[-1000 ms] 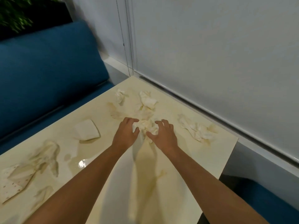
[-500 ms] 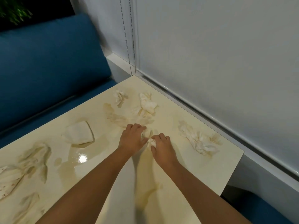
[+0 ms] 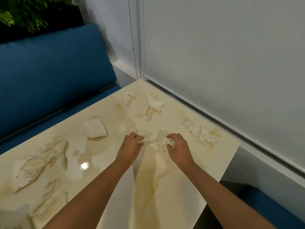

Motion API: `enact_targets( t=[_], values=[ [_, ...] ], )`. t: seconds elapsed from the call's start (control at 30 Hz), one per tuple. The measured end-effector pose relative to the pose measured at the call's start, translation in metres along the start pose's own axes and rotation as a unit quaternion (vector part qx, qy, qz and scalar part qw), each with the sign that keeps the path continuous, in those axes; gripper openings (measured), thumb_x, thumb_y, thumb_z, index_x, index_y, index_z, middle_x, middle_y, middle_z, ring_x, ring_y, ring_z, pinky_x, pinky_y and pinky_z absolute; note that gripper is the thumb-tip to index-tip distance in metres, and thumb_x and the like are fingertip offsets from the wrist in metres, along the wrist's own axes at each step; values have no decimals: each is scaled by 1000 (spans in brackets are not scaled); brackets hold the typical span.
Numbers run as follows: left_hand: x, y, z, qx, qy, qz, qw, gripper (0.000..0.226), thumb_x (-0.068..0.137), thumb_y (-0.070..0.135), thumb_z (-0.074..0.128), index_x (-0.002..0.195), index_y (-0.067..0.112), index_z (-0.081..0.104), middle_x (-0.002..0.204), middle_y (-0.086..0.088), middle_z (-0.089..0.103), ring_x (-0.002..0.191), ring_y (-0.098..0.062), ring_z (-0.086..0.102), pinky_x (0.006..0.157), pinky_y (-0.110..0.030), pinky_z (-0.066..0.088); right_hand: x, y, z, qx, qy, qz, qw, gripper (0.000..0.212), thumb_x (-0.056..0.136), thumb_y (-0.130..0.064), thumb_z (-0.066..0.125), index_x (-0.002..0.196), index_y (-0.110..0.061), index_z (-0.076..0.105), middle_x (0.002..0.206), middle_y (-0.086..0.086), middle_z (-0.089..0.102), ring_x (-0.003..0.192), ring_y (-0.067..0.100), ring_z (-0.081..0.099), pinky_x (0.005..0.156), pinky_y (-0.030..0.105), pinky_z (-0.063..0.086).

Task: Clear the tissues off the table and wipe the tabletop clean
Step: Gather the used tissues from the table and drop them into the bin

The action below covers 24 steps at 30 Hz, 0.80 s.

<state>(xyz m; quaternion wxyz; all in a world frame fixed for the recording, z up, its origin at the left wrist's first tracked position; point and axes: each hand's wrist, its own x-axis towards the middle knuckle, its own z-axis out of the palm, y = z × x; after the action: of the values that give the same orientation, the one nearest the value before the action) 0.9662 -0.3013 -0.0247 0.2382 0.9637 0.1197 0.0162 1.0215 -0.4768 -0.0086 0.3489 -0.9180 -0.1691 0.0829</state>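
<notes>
A cream tabletop [image 3: 178, 187] is strewn with several crumpled, stained tissues. My right hand [image 3: 179, 147] grips a small white tissue wad [image 3: 168, 142] in its curled fingers. A little to the left, my left hand [image 3: 131, 147] has its fingers curled over another tissue scrap [image 3: 146, 138] on the table. Other tissues lie at the far middle [image 3: 151, 107], the far left [image 3: 129, 97], the right edge [image 3: 200, 133] and the left side [image 3: 56, 149]. A folded white napkin [image 3: 94, 128] sits left of my hands.
A wet puddle [image 3: 85, 160] with a light glare spreads left of my left arm. Brownish stains streak the tabletop. A blue sofa [image 3: 49, 76] lines the far side, a white roller blind [image 3: 222, 55] with a bead chain [image 3: 137, 47] the right. More tissues [image 3: 27, 171] lie near left.
My hands, close together over one tissue pile before, have drawn apart. The right hand now holds a separate wad, the left stays on the rest.
</notes>
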Motion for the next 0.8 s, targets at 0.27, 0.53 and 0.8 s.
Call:
enact_targets(
  t=[0.27, 0.53, 0.8],
  values=[
    [-84, -23, -27, -49, -14, 26, 998, 28, 93, 17, 54, 118, 7, 61, 109, -14, 57, 101, -29, 54, 86, -28, 37, -75, -31, 8, 33, 52, 24, 998, 30, 85, -1, 56, 114, -5, 58, 115, 11, 57, 108, 24, 53, 82, 12, 29],
    [-161, -48, -55, -61, -22, 22, 998, 25, 94, 19, 51, 111, 3, 59, 95, -8, 49, 100, -29, 52, 71, -21, 27, -159, -63, 20, 43, 88, 28, 995, 29, 84, 0, 58, 113, -5, 58, 114, 12, 57, 107, 24, 53, 84, 15, 32],
    [-187, -63, -51, 1, -26, 14, 1000, 30, 95, 23, 51, 120, 8, 57, 118, -14, 52, 109, -30, 48, 89, -28, 34, -208, -76, 29, 47, 85, 40, 994, 29, 87, -3, 56, 115, -7, 57, 117, 9, 56, 109, 21, 52, 83, 12, 31]
  ],
)
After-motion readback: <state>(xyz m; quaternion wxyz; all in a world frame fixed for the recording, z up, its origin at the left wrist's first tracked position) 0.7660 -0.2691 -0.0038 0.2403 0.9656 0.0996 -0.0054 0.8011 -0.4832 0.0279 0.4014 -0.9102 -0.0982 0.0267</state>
